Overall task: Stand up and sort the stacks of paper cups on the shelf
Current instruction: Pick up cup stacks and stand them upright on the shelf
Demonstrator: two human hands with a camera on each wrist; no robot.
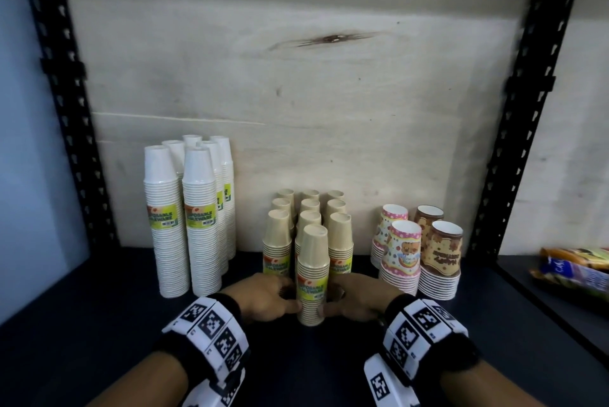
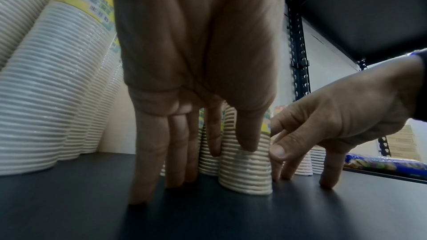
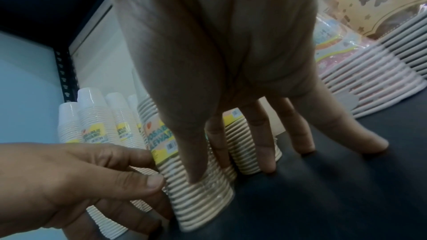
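Head view: both hands flank the front beige stack [image 1: 313,278], which stands upright on the dark shelf [image 1: 99,307] at the head of the beige group, between the tall white stacks [image 1: 184,218] and the printed party cups [image 1: 418,258]. The left hand [image 1: 263,298] and right hand [image 1: 354,299] meet it low on its sides, equally near; its long axis is vertical, so any nudge should stay low to avoid tipping it.

Left wrist view: the left thumb [image 2: 247,134] presses the ribbed rims while the other fingers [image 2: 148,152] stand straight on the shelf.

Right wrist view: the right thumb and straightened fingers [image 3: 191,152] bracket the film-wrapped, tapered stack; neither hand curls around it. Rolled paper rims look lightly ridged and slippery under wrap.
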